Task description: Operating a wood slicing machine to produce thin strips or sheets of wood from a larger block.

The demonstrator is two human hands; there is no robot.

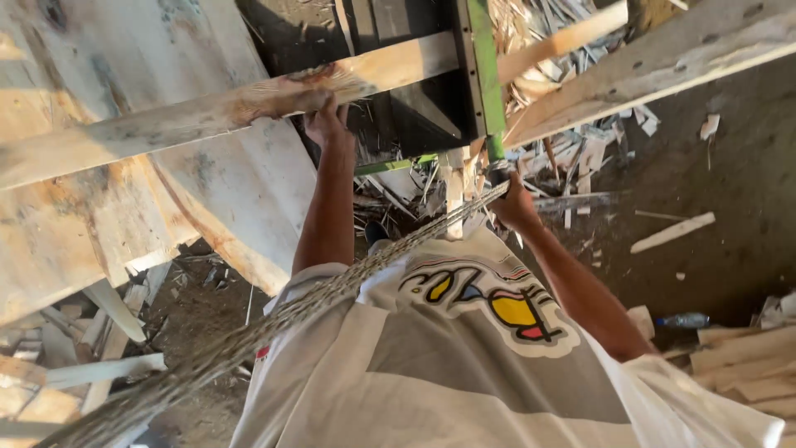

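Left hand (325, 116) raised and clenched around the underside of a long pale wooden plank (232, 104), which runs slantwise across the upper frame over stacked boards (91, 207). Right hand (512, 199) closed on the lower end of a green metal bar (485, 75), with a twisted rope (249, 340) stretching from there past the white printed shirt (464, 348). Wood scraps (580, 158) scattered over the dirt floor (730, 216); plastic bottle (684, 320) lying near more planks at right.
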